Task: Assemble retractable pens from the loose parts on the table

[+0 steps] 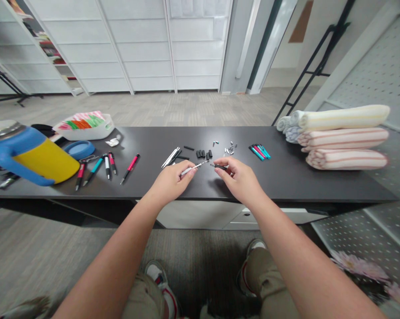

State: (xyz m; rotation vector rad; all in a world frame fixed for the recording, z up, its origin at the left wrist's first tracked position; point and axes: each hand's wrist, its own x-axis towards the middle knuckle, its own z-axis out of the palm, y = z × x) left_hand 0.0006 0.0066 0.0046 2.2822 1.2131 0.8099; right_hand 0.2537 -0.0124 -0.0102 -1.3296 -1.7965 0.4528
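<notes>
My left hand point(172, 179) is closed in a pinch on a thin white pen refill point(193, 167) that points right toward my other hand. My right hand point(237, 176) is closed on a small black pen part point(220, 167); its tip is close to the refill's tip. Both hands hover just above the black table point(286, 177) near its front edge. Just beyond them lie white refills point(170, 157), black pen sleeves point(203, 154) and small metal parts point(231, 148).
Assembled pens point(106, 166) lie at the left, coloured pen barrels point(260, 151) at the right. A yellow and blue jug point(33, 155), a blue lid point(79, 149) and a white tray point(85, 126) stand far left. Rolled towels point(339, 135) are stacked at the right end.
</notes>
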